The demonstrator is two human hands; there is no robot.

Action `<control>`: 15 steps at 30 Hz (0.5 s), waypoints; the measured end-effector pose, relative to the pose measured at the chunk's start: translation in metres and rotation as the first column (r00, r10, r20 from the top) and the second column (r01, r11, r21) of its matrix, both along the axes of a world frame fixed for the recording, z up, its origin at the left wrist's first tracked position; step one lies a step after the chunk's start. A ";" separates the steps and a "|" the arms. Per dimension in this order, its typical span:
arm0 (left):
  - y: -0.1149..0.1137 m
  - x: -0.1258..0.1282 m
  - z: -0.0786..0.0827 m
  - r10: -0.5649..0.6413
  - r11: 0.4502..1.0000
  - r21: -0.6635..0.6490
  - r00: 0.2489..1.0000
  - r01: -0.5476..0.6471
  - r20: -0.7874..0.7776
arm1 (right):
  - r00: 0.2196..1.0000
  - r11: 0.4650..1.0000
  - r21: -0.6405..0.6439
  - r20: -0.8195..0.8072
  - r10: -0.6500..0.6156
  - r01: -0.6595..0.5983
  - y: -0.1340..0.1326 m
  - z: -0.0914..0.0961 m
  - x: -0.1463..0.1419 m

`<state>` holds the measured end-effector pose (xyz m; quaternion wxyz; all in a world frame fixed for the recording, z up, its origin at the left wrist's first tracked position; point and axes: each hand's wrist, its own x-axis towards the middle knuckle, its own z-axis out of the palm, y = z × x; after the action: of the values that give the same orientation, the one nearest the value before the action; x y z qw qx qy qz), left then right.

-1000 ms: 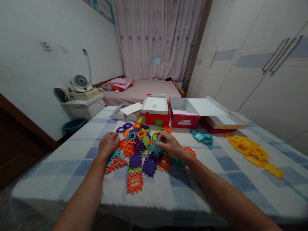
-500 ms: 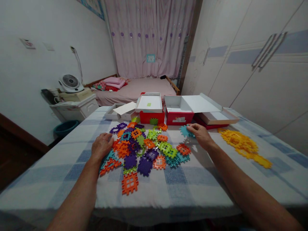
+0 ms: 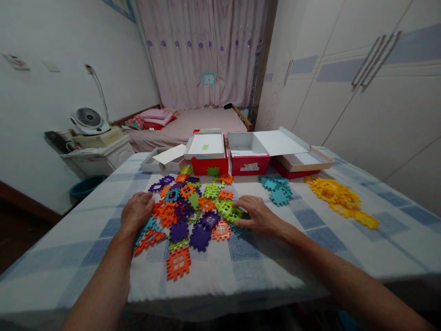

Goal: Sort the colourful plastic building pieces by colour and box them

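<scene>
A mixed heap of toothed plastic building panels, orange, purple, green and teal, covers the middle of the tablecloth. My left hand (image 3: 137, 211) lies at the heap's left edge beside teal and orange panels (image 3: 150, 239), fingers loosely stretched. Over the right edge is my right hand (image 3: 259, 215), its thumb apart from its fingers around the green panels (image 3: 227, 210). Part of the heap is hidden under it. Behind it, teal panels (image 3: 279, 192) form a separate group. Yellow panels (image 3: 332, 195) make another pile farther right.
At the back stand a red box with a white tray (image 3: 206, 146) on it, an open red box (image 3: 248, 165), a shallow lid (image 3: 308, 164) and a grey-white box (image 3: 151, 161). The table's front edge (image 3: 206, 308) is close to me.
My right hand has let go of a teal panel at the teal group and moved left and nearer to the heap. My left hand stays in place. The view has shifted slightly.
</scene>
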<state>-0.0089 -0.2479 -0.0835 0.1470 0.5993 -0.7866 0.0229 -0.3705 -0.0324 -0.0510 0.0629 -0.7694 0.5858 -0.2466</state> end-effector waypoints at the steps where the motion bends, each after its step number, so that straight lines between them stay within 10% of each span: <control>1: 0.000 0.000 0.000 -0.003 1.000 -0.001 1.000 0.003 -0.001 | 1.000 1.000 -0.022 0.004 -0.014 0.014 -0.003 -0.003 0.005; 6: 0.002 -0.002 0.003 -0.010 1.000 -0.004 1.000 0.010 -0.010 | 0.987 0.973 -0.166 0.040 -0.158 0.162 -0.010 -0.006 0.001; 15: 0.000 0.000 0.002 0.006 0.999 0.033 1.000 -0.006 -0.003 | 0.990 0.995 -0.045 -0.107 -0.091 0.087 0.012 -0.002 -0.002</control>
<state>-0.0092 -0.2481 -0.0815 0.1381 0.6040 -0.7849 0.0093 -0.3722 -0.0200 -0.0532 0.0042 -0.7559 0.6170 -0.2188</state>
